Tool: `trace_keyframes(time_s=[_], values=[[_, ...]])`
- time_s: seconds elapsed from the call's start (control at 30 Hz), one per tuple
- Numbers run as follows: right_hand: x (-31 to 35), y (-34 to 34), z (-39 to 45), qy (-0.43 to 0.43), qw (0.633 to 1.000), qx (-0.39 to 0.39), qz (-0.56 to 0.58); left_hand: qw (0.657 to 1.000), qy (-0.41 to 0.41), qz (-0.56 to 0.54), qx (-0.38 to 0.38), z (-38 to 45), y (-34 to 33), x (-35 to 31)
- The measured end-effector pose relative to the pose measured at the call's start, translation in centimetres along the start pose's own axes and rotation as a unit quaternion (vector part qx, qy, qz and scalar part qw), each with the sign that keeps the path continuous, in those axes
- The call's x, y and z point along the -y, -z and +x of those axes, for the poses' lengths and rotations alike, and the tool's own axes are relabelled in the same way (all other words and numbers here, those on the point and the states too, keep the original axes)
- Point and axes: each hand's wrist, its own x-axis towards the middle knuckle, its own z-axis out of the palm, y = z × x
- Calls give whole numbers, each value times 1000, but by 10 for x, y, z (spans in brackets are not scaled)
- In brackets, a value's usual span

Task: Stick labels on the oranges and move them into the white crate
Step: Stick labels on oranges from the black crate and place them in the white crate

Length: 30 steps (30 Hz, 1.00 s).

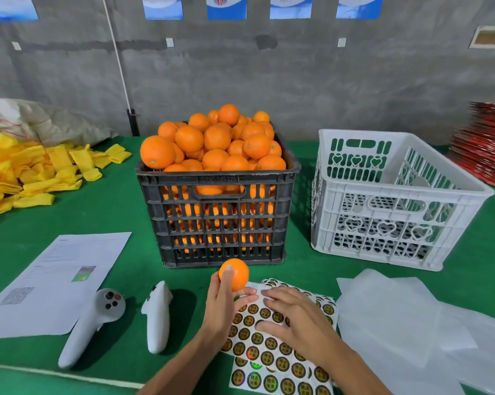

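Observation:
My left hand [225,305] grips one orange [236,273] just in front of the black crate [220,220], which is heaped with oranges [216,141]. My right hand [290,315] lies on the label sheets [269,357], fingers spread over the round gold and black stickers. To the right stands the white crate [388,201]; no oranges show inside it.
Two white handheld controllers [92,323] [156,315] lie left of my hands beside a printed paper [58,277]. Yellow foam nets [32,172] are piled at far left. Clear plastic bags [411,329] lie at right, red cartons [485,146] stacked at far right.

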Motion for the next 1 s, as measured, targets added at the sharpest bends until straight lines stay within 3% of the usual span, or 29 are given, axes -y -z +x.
trace_keyframes(time_s=[0.27, 0.47, 0.63, 0.77, 0.9, 1.0], values=[[1, 1, 1, -5, 999, -13, 32, 1000, -16, 22, 16, -2, 2, 2], [3, 3, 1, 12, 1000, -22, -14, 999, -13, 30, 16, -4, 1, 1], [4, 3, 2, -80, 984, -74, 144, 996, -23, 77, 29, -6, 1, 2], [13, 14, 23, -193, 936, -212, 205, 991, -34, 122, 36, -10, -6, -3], [33, 26, 44, -163, 934, -272, 166, 991, -63, 104, 49, -22, -25, -19], [42, 37, 41, -129, 915, -297, 243, 989, -104, 90, 53, -31, -41, -37]])
